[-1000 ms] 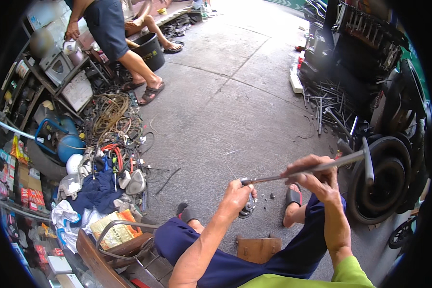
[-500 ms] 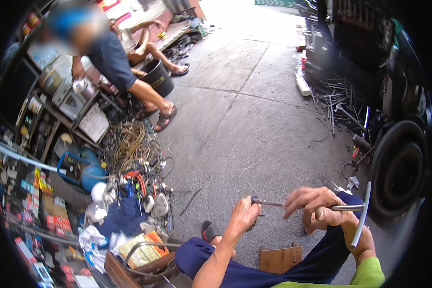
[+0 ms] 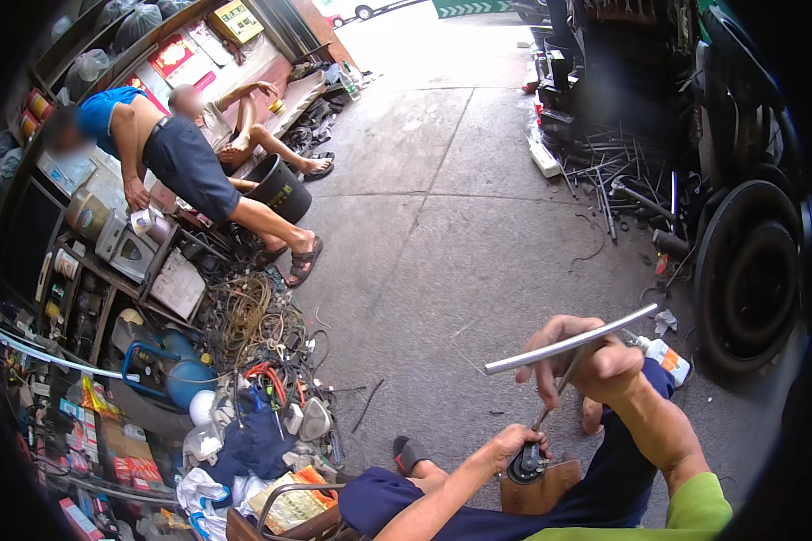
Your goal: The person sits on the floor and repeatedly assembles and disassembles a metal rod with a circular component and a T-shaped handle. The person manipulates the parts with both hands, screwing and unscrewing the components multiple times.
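Observation:
A long T-handle wrench (image 3: 573, 340) slants down in front of me, its silver crossbar on top. My right hand (image 3: 597, 362) has its fingers curled round the shaft just under the crossbar. Lower down, my left hand (image 3: 516, 444) is closed at the shaft's foot, on a round black metal part (image 3: 527, 465). My fingers hide where the shaft meets this part. Under it, between my legs, lies a small wooden board (image 3: 550, 487).
Near my right knee is a white bottle with an orange label (image 3: 669, 362). A big wheel (image 3: 747, 275) stands at the right. Metal rods (image 3: 609, 185) lie ahead of it. Cables (image 3: 248, 316) and clutter fill the left, where a bending person (image 3: 185, 162) stands near another, seated.
The wrench has swung from lying across to slanting downward, crossbar up. My left hand moved nearer my body, and the round part has come into view. The view has also shifted.

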Demonstrator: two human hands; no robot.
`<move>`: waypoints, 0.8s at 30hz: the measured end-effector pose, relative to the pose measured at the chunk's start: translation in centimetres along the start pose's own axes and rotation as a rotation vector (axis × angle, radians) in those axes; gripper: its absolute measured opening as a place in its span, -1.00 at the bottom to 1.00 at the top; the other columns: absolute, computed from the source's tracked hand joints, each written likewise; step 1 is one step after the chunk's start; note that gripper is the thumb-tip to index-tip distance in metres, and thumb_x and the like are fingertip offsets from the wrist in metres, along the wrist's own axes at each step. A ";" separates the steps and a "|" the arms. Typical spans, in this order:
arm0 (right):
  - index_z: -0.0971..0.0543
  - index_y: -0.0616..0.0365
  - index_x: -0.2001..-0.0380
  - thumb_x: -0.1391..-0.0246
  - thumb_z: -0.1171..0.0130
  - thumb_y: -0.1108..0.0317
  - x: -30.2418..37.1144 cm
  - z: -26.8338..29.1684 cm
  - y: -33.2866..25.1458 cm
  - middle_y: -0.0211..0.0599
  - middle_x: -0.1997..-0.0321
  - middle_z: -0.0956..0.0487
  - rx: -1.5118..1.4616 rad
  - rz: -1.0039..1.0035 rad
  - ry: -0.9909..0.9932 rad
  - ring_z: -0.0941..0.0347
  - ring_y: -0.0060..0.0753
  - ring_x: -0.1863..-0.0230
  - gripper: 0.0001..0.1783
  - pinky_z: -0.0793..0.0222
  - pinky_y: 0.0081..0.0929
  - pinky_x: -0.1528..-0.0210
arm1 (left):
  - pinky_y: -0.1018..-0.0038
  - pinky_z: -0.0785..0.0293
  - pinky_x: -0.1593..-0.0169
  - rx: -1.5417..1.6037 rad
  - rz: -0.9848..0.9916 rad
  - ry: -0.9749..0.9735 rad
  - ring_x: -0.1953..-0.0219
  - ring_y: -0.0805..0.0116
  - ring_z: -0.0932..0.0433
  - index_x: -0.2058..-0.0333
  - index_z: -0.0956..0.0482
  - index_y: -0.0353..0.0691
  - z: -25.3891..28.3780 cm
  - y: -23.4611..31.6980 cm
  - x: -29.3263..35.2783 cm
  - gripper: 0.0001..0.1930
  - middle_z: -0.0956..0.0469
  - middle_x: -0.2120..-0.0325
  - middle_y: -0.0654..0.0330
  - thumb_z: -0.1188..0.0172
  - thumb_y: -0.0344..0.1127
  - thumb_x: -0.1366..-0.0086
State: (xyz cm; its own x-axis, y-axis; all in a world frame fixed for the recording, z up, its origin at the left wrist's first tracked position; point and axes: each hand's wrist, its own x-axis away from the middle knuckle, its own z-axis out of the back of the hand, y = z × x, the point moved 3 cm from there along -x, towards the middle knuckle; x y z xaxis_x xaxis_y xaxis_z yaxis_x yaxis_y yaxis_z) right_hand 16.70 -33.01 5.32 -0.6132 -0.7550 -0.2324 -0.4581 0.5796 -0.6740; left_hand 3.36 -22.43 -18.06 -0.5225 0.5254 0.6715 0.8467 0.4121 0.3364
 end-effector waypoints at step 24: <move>-0.54 0.08 -0.07 -0.16 -0.13 0.05 4.3 -2.5 -1.5 -0.02 -0.17 -0.47 1.478 0.678 -0.455 -0.57 -0.14 0.03 -0.51 -0.58 -0.34 0.16 | 0.45 -0.39 0.41 -0.715 -0.016 0.051 0.53 0.41 -0.50 0.53 -0.54 -0.30 3.5 -3.5 2.9 -0.68 -0.55 0.61 0.22 -0.19 -0.15 -0.25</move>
State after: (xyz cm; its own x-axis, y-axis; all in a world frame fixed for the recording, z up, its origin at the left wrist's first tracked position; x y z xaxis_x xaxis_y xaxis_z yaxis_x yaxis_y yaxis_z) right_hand 13.13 -36.38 7.11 -0.0902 -0.6819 -0.7259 0.9044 0.2491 -0.3464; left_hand -1.45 -19.68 -19.58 -0.5452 0.4806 0.6869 0.7060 -0.1786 0.6853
